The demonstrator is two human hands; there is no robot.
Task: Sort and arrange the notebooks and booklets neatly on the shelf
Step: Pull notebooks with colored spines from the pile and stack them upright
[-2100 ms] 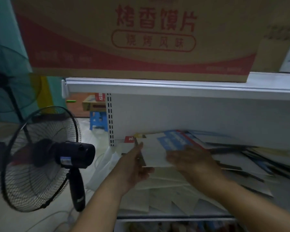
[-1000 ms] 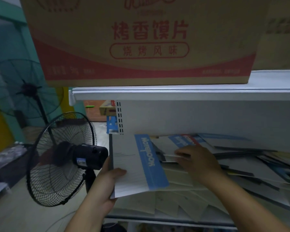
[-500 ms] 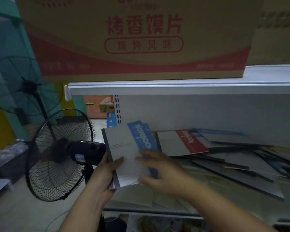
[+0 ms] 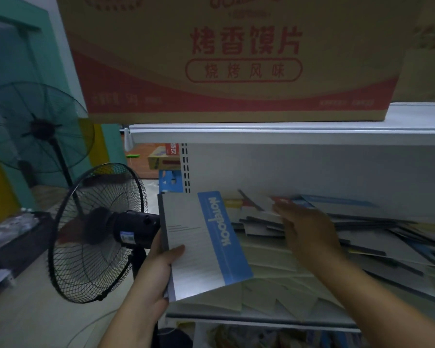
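Note:
My left hand grips a small stack of grey notebooks with a blue band reading NOTEBOOK, held at the left end of the white shelf. My right hand reaches into the messy pile of notebooks and booklets lying flat on the shelf, its fingers on the edge of a booklet with a red band. Whether it grips that booklet is unclear. More pale booklets lie fanned along the shelf's front edge.
A large cardboard carton sits on the upper shelf board, low over the pile. A black standing fan is just left of the shelf, a second fan behind it. A box on a blue stool stands farther back.
My right hand has left the stack in my left hand and moved right into the pile. The held stack has tilted and now shows its whole blue band.

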